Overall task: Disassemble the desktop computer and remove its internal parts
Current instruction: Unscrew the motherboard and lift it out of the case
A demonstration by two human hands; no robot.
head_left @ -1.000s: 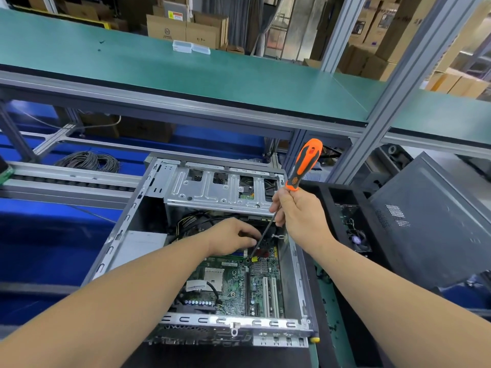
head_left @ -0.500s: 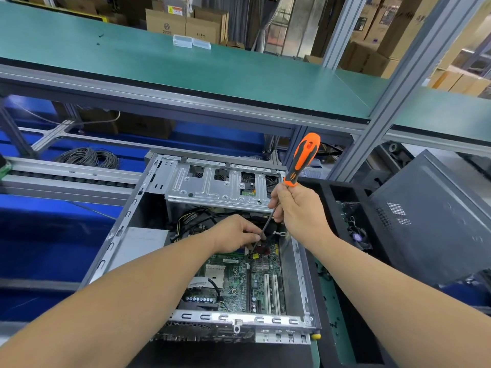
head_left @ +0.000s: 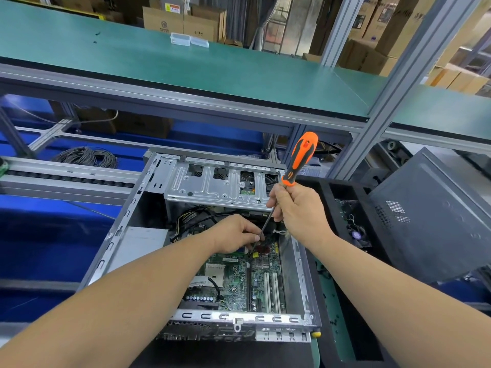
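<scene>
Just left of the fingers of the left hand (head_left: pixel 233 235), a bundle of cables (head_left: pixel 196 219) runs under the drive cage (head_left: pixel 218 184) of the open computer case (head_left: pixel 125 221), which lies on its side with the circuit board (head_left: pixel 239 277) facing up. The left hand reaches into the case above the far edge of the board; its fingers are curled and their tips pinch around the lower part of the screwdriver (head_left: pixel 300 158) shaft, apparently guiding it. Below those fingertips the shaft tip sits at a point on the board next to a small yellow part (head_left: pixel 255 254); whether it is seated in a screw head cannot be told.

Procedure for this step, as judged from the view:
- Keep the left fingertips close to the tip so it does not skate across the board.
- Bring the shaft nearer to upright before turning; it currently leans toward the right.
- Press down firmly, then turn, so the screw head is not stripped.

To the right, the right hand (head_left: pixel 300 208) is wrapped around the neck of the screwdriver just under the orange handle, which stands clear above the knuckles. Right of that hand a removed dark side panel (head_left: pixel 435 213) leans against the bench frame.
</scene>
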